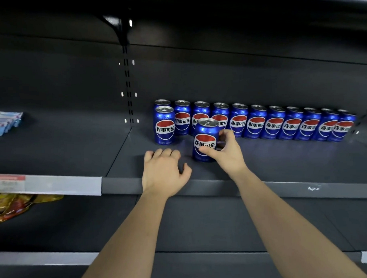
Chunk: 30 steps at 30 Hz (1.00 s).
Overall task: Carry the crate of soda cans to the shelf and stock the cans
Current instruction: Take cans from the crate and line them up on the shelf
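Observation:
A blue soda can stands upright on the dark shelf, in front of a back row of several matching cans. My right hand grips this can from its right side, thumb across the label. One more can stands at the left, in front of the row's first can. My left hand rests palm down on the shelf just left of the held can, fingers loosely curled and holding nothing. The crate is out of view.
A slotted upright divides the shelf bays. Light blue packets lie at the far left of the same level. Yellow snack bags sit on the lower shelf at left. Another shelf overhangs above.

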Motion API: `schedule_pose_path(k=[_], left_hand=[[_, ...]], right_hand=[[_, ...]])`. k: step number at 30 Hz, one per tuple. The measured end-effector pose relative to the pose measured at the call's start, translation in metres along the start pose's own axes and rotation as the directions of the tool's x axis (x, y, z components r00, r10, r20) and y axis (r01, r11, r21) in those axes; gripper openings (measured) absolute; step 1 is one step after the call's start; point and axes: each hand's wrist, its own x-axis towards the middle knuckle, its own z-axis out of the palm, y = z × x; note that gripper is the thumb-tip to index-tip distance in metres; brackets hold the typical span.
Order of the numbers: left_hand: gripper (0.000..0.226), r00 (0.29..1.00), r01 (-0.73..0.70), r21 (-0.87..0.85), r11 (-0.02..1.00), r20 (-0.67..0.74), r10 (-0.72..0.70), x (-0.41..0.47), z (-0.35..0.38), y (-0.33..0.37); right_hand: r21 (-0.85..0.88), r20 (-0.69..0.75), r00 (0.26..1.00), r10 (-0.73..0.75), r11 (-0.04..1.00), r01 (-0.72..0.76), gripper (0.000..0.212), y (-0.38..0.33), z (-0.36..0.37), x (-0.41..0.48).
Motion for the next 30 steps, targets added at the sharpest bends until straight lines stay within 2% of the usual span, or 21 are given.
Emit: schedule_pose_path(k=[5,9,17,24,30], left_hand=[[0.050,1.000,0.000,0.005,1.000,-0.001,0.000,0.001,0.000,0.000],[0.051,1.000,-0.008,0.008,1.000,0.009,0.008,0.000,0.001,0.002],[0.048,1.000,-0.017,0.016,1.000,0.003,0.017,0.001,-0.001,0.002],[0.047,1.000,-0.023,0.013,1.000,0.000,0.023,-0.001,-0.001,0.001],[0.044,0.999,-0.029,0.009,1.000,-0.018,0.029,-0.001,-0.001,0.001]], right_hand=[[-0.071,0.086,0.996,0.002,0.997,0.004,0.081,0.002,0.002,0.001],[-0.148,0.113,0.993,0.036,0.989,-0.019,0.076,0.001,0.007,0.003],[-0.253,0.097,0.988,0.122,0.963,-0.094,0.064,0.001,0.031,0.018],[-0.356,0.072,0.980,0.188,0.922,-0.150,0.075,0.001,0.050,0.036],[-0.447,0.047,0.980,0.192,0.882,-0.152,0.076,-0.005,0.061,0.045]])
